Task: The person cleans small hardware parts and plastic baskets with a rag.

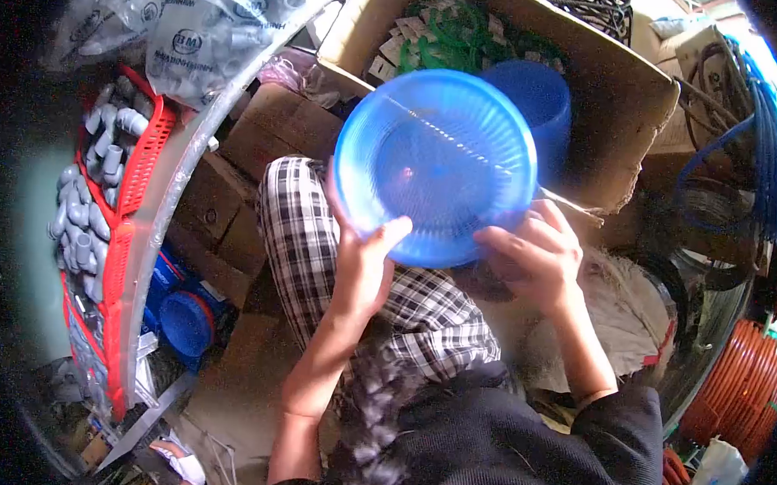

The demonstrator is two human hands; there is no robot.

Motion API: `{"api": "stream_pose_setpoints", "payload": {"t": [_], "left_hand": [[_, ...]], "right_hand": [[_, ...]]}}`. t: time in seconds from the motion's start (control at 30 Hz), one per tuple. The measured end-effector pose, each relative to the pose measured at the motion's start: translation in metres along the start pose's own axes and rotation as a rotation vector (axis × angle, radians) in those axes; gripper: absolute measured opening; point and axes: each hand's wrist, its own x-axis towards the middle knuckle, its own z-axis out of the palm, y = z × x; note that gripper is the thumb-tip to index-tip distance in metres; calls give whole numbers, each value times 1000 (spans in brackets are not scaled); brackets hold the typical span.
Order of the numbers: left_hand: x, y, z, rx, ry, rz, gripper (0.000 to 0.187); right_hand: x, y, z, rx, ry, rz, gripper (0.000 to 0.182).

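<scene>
A round, translucent blue plastic basin [436, 170] with ribbed walls is held up in front of me, its round face turned toward my head. My left hand [366, 254] grips its lower left rim, thumb on the near side and fingers mostly hidden behind. At the lower right, my right hand [537, 250] pinches the rim between thumb and bent fingers. Just behind it, a second blue round plastic piece [536, 105] stands at the edge of a cardboard box [619, 110]. Green strands with white tags [456, 35] lie inside that box.
Red baskets [142, 164] of grey pipe fittings [78, 204] stand at left behind a metal rail [206, 127]. Printed plastic bags [193, 35] lie above them. Orange coiled tubing [741, 384] and blue tubing [767, 139] are at right. A blue cup-shaped piece [186, 324] sits lower left.
</scene>
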Motion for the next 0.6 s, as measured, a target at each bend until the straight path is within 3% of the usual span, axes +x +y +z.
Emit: {"api": "stream_pose_setpoints", "payload": {"t": [0.03,0.1,0.13,0.17,0.2,0.23,0.27,0.3,0.33,0.4,0.43,0.47,0.5,0.53,0.57,0.6], "left_hand": [[-3,-7,-9,-74,3,-157,64],[-8,-15,-27,-224,14,-220,48],[-11,-18,-37,-131,64,-166,48],[-14,-21,-48,-41,115,-112,48],[-19,-22,-54,45,171,-60,48],[-20,-22,-56,162,188,40,48],[-21,-21,-56,279,205,140,48],[-24,-17,-55,397,222,241,48],[-30,-14,-49,426,196,328,49],[-41,-15,-53,327,245,301,51],[-47,-16,-54,277,264,288,52],[-58,-10,-39,192,361,211,55],[-61,-16,-50,131,247,334,54],[-61,-3,-46,430,190,496,55],[-61,11,-42,725,127,658,56],[-62,7,-50,710,152,669,58]], "right_hand": [[0,-1,0,74,-52,53,39],[2,-4,-16,251,-189,191,40],[3,0,-25,188,-63,269,38],[5,7,-33,204,194,334,32],[8,22,-48,23,362,234,28],[4,24,-52,192,596,493,29],[14,27,-50,566,910,640,31],[21,21,-50,877,1044,700,33],[24,8,-47,1145,921,621,32],[33,-17,-20,978,762,521,29],[37,-24,1,554,722,498,30],[51,-33,12,107,483,234,40],[54,-40,33,99,197,89,51],[50,-63,55,-47,-121,157,50],[36,-76,88,132,-239,268,51],[19,-91,114,361,8,212,50]]}}
